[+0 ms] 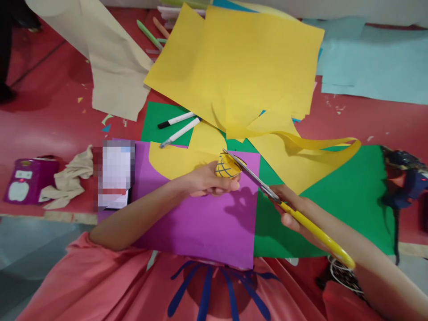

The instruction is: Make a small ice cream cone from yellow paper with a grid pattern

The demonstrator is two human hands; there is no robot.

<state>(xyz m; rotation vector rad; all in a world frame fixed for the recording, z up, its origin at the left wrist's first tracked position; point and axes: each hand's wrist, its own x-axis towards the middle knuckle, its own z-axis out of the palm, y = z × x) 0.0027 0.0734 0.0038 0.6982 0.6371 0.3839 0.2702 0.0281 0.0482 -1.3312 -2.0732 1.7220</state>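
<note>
My left hand (210,180) grips a small rolled piece of yellow paper (224,166) marked with dark crossing lines. In my right hand (289,205) is a pair of scissors (316,229) with yellow handles. Its fingers close around the scissors near the pivot, and the handles point back along my forearm. The blade tips reach the top edge of the rolled paper; whether they touch it I cannot tell. Both hands are above a purple sheet (200,223) and a green sheet (321,214). Yellow cut pieces (174,160) lie just behind my left hand.
Large yellow sheets (261,58) spread across the back, with a curled yellow strip (334,154) at right. Two white markers (180,133) rest near the middle. A phone (115,174), crumpled cloth (72,178) and purple box (31,180) are left. A dark blue tool (406,183) sits right.
</note>
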